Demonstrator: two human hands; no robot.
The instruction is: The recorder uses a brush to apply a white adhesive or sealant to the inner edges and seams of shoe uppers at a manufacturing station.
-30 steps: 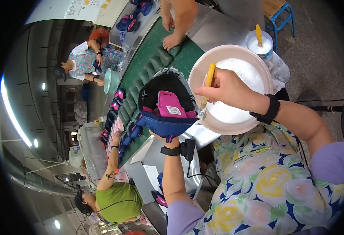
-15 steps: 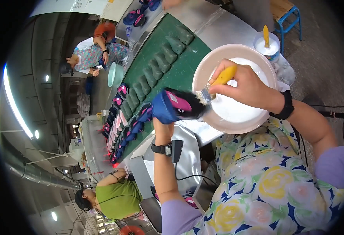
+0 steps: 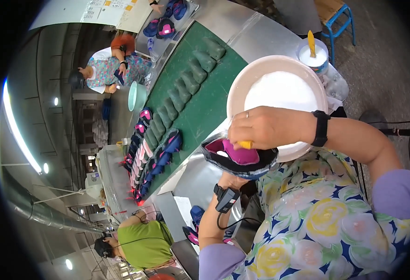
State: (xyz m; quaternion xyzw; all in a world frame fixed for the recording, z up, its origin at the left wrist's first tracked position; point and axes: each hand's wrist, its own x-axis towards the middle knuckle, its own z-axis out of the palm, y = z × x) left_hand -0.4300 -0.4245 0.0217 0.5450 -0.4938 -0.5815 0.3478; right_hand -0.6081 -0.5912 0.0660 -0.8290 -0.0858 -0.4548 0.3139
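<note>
My left hand [image 3: 233, 180] grips a dark blue and black shoe upper [image 3: 240, 164] from below, its opening and pink lining turned up. Closed round a brush with a yellow handle [image 3: 245, 144], my right hand [image 3: 257, 127] is over the upper's far edge. The bristles are hidden behind my fingers. Just beyond that hand stands a pale pink basin [image 3: 235, 91] holding white liquid [image 3: 279, 91].
On the green belt [image 3: 205, 109] lie a row of grey-green shoe lasts [image 3: 181, 90] and several blue-pink uppers [image 3: 160, 158]. A white tub [image 3: 320, 57] with another yellow brush [image 3: 311, 44] stands behind the basin. Two co-workers [image 3: 144, 240] [image 3: 104, 70] are at left.
The shoe upper has come nearer to me and turned, so its opening now faces up. My right hand has moved from above the basin down to the upper with the brush.
</note>
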